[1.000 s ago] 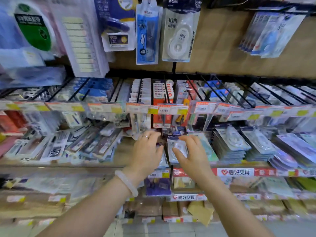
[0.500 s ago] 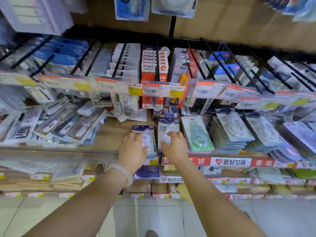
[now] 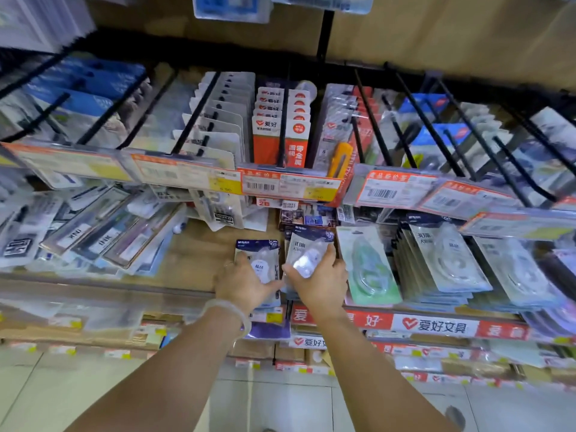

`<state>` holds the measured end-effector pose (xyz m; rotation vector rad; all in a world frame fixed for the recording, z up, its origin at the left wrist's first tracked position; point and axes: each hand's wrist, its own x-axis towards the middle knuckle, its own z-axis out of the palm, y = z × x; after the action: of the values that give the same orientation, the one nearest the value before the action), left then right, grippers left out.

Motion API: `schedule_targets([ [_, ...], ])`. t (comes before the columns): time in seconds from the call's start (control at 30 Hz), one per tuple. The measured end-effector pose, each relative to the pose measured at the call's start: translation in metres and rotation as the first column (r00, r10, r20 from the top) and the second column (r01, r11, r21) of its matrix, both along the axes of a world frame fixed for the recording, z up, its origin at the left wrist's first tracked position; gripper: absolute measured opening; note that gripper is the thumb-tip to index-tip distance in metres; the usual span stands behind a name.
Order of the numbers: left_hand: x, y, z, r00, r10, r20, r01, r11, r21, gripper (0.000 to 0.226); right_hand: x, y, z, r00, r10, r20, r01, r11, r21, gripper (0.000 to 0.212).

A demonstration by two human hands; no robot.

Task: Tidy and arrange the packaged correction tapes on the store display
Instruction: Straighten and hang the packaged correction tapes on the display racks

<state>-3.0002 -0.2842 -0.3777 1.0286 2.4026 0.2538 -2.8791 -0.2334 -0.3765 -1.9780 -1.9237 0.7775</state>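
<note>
Compared with half a second ago, both hands sit at much the same spot on the sloped wooden shelf point(image 3: 193, 254), though the right-hand pack now looks tipped up and lifted a little, its clear blister catching the light, while the left-hand pack lies about as it did. The left hand point(image 3: 241, 283) rests on the lower part of a dark-topped correction tape pack point(image 3: 260, 260), fingers curled round its left edge and thumb reaching under its bottom edge, so it grips the pack rather than lying flat. The right hand point(image 3: 322, 283) holds a second correction tape pack point(image 3: 307, 255), thumb on the pack's left side and fingers wrapped round the right, the pack tilted toward the camera. Both packs are clear blisters on cards with navy headers, each showing a white rounded dispenser (the print is too blurred to read). They stand side by side, just touching or nearly so, at the shelf's front near the red price rail point(image 3: 436, 327). Just right of them lies a green-tinted tape pack point(image 3: 367, 269), then a stack of similar packs point(image 3: 442, 260). A pale bracelet point(image 3: 227, 310) circles the left wrist.
</note>
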Motion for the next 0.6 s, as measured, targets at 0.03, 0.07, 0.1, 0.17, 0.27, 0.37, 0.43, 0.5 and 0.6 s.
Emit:
schedule_targets([
  [0.03, 0.0, 0.002, -0.002, 1.0, 0.01, 0.005, -0.01, 1.0, -0.017, 0.1, 0.001, 0.001, 0.001, 1.0, 0.005, 0.01, -0.005, 1.0, -0.011, 0.109],
  [0.07, -0.001, 0.003, -0.004, 0.999, 0.034, 0.023, -0.033, 0.999, -0.033, 0.099, 0.001, 0.0, 0.003, 1.0, 0.007, 0.017, -0.007, 1.0, -0.024, 0.111],
  [0.1, -0.002, 0.004, -0.006, 0.997, 0.067, 0.045, -0.065, 0.997, -0.045, 0.1, 0.001, 0.0, 0.004, 1.0, 0.008, 0.019, -0.007, 0.999, -0.034, 0.112],
  [0.17, -0.003, 0.007, -0.007, 0.99, 0.119, 0.073, -0.116, 0.992, -0.045, 0.1, 0.0, -0.001, 0.005, 1.0, -0.005, 0.009, 0.005, 0.999, -0.034, 0.11],
  [0.27, -0.003, 0.008, -0.007, 0.989, 0.142, 0.053, -0.141, 0.99, -0.012, 0.089, -0.001, -0.003, 0.006, 1.0, 0.004, -0.004, -0.004, 0.999, -0.05, 0.103],
  [0.37, -0.002, 0.007, -0.007, 0.989, 0.146, 0.016, -0.146, 0.989, 0.001, 0.084, -0.001, -0.002, 0.009, 0.999, 0.041, 0.001, -0.041, 0.995, -0.092, 0.098],
  [0.43, -0.003, 0.006, -0.007, 0.987, 0.158, 0.028, -0.158, 0.987, -0.004, 0.084, 0.0, -0.003, 0.012, 0.999, 0.051, 0.009, -0.05, 0.993, -0.104, 0.097],
  [0.5, -0.005, 0.003, -0.005, 0.984, 0.17, 0.045, -0.17, 0.985, 0.002, 0.083, 0.002, -0.004, 0.014, 0.997, 0.071, 0.013, -0.069, 0.991, -0.114, 0.098],
  [0.6, -0.009, -0.006, -0.004, 0.972, 0.212, 0.098, -0.219, 0.973, 0.071, 0.077, 0.007, -0.007, 0.017, 0.997, 0.081, -0.015, -0.082, 0.991, -0.103, 0.102],
])
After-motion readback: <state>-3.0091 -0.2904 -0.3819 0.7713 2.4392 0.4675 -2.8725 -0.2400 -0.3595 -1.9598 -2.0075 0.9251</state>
